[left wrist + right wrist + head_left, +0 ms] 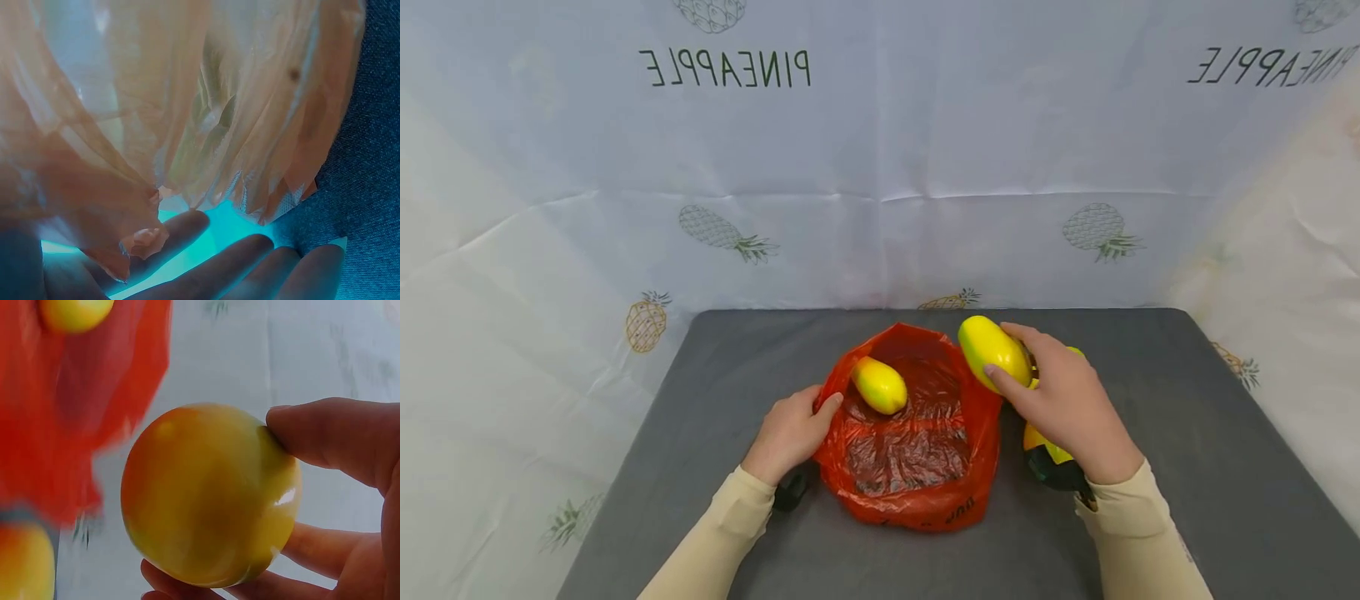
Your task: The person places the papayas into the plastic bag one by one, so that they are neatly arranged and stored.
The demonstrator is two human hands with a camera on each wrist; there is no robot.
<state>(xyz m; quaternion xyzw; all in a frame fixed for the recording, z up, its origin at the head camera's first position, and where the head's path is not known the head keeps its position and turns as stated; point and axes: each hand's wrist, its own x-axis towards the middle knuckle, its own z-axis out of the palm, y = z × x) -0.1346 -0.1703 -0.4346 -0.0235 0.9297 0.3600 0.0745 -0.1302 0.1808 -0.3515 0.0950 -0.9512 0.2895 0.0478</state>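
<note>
A red plastic bag (910,508) stands on the dark grey table with its mouth spread wide. My left hand (792,432) grips the left side of its rim, thumb on the inner side; in the left wrist view, fingers (219,269) lie beneath the crumpled plastic. Inside the bag, toward the upper left, lies a yellow mango (881,387) with an orange end. Above the bag's right rim, my right hand (1067,400) holds another glossy yellow mango (992,352). In the right wrist view, thumb and fingers close around this mango (209,497).
Partly hidden beneath my right hand, more yellow-orange fruit (1036,440) lies on the table (1210,500) right of the bag. A dark object (1056,471) sits by the right wrist. A pale cloth with pineapple prints (880,150) hangs behind the table.
</note>
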